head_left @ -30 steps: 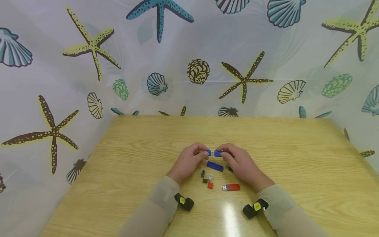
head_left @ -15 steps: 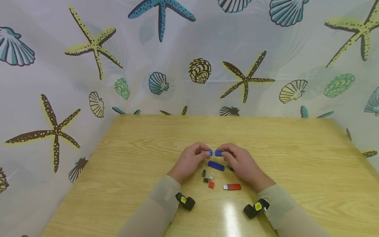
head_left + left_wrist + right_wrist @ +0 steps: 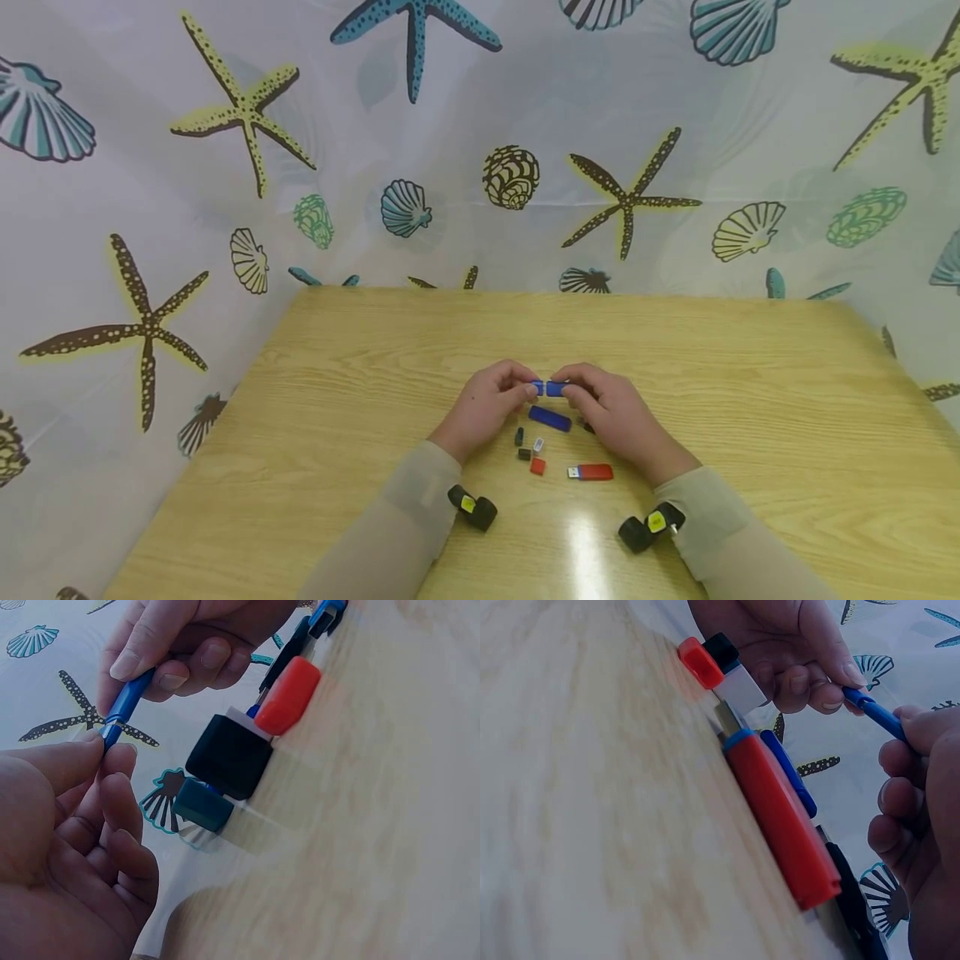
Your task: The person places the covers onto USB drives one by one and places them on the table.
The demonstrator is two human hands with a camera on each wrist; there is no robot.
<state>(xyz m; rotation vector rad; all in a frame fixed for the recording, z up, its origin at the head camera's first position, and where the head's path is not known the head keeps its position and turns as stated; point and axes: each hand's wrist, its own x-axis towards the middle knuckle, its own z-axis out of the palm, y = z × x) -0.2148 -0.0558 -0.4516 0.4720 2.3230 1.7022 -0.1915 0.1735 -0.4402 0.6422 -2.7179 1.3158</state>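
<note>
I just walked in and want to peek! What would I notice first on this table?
First, two hands in the middle of the wooden table: the left hand and the right hand pinch a small blue USB stick between them. Just below lie another blue stick, a red stick and tiny caps.

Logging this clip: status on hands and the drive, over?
Left hand pinches blue cap; right hand pinches blue drive. Held above table. Nothing in the way.

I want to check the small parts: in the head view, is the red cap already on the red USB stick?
No. The red cap lies apart on the table, left of the red USB stick, whose metal plug is bare.
</note>
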